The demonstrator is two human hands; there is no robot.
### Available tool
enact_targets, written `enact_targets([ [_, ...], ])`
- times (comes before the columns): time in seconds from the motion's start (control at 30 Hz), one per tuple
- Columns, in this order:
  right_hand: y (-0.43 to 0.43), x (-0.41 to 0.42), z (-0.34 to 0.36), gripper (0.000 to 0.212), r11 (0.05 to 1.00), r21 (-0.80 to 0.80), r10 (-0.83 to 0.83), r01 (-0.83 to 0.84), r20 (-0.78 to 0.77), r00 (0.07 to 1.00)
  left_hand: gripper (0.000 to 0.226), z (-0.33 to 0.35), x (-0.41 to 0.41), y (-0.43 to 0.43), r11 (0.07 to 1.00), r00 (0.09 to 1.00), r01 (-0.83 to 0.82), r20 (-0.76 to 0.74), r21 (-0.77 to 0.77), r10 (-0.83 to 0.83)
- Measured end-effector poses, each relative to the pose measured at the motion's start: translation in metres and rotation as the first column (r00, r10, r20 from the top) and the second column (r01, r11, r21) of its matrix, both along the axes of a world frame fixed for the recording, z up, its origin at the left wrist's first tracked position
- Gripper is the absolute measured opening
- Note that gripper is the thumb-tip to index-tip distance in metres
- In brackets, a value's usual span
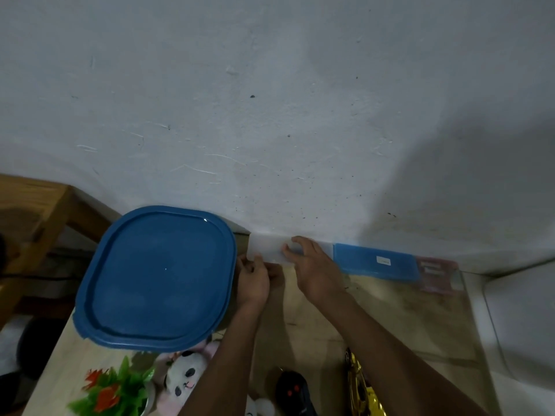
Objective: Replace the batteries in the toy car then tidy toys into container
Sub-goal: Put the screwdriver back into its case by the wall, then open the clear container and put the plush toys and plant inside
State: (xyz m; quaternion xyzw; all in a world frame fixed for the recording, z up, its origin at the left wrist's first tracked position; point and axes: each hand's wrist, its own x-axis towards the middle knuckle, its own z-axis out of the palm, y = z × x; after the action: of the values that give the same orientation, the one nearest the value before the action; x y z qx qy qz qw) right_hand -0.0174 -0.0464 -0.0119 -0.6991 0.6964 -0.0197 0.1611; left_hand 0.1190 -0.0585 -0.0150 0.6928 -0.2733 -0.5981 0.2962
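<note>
Curling round the pale box, your left hand and right hand grip it; the toy car lies beside your right forearm.

Both bare forearms reach from the lower frame to centre; left hand and right hand grip a translucent case, fingers curled.

Container left of case; car, seemingly, nearer.
</note>
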Motion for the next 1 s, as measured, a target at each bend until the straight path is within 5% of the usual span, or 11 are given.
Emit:
enact_targets([
  [0.27,-0.002,0.0,0.007,0.065,1.0,-0.003,-0.004,0.004,0.026,1.0,0.056,-0.002,-0.001,-0.001,0.999,0.999,0.024,-0.032,0.034,-0.023],
  [0.5,0.023,-0.009,0.043,0.032,0.968,-0.02,-0.224,0.248,0.368,0.902,0.048,0.022,-0.005,0.018,0.997,0.979,-0.07,-0.193,0.016,0.072],
  [0.73,0.065,-0.009,0.078,0.026,0.945,-0.023,-0.253,0.326,0.582,0.773,0.028,0.082,0.014,0.063,0.957,0.987,0.119,-0.077,-0.265,-0.144],
  [0.83,0.077,0.004,0.092,0.023,0.953,-0.015,-0.223,0.303,0.642,0.734,0.019,0.109,0.045,0.077,0.864,0.991,0.072,0.132,-0.498,-0.006],
  [1.0,0.093,0.042,0.111,0.023,0.979,-0.05,-0.117,0.197,0.652,0.749,0.024,0.121,0.131,0.091,0.739,0.901,-0.167,0.204,-0.653,0.383],
])
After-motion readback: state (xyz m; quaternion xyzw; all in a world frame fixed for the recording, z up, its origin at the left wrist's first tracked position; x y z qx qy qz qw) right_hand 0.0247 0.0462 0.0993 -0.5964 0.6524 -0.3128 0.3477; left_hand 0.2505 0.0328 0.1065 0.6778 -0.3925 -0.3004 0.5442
